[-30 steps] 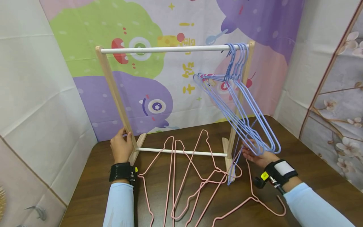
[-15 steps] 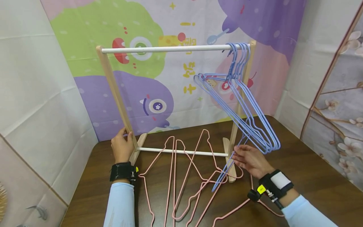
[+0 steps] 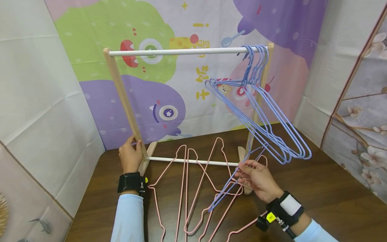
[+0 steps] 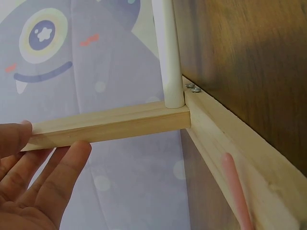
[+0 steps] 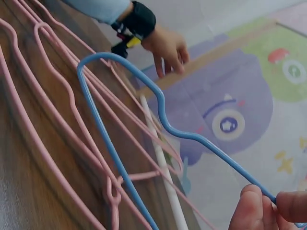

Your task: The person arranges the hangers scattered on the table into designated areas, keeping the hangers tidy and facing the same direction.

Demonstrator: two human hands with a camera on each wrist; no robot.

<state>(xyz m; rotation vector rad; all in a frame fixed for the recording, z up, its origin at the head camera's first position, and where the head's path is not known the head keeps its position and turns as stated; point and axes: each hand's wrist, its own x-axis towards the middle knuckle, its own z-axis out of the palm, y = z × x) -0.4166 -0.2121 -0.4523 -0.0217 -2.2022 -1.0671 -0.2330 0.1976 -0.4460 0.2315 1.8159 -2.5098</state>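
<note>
Blue wire hanger point(image 3: 229, 188) (thin, bent shoulders) pinched by right hand point(image 3: 257, 179).

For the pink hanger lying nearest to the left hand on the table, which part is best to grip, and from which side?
Probably its long straight side wire. That pink hanger lies flat on the table, so come from above and pinch the wire between thumb and finger. There it runs apart from the others; further right the pink wires cross and may tangle. The left hand holds the rack post.
</note>
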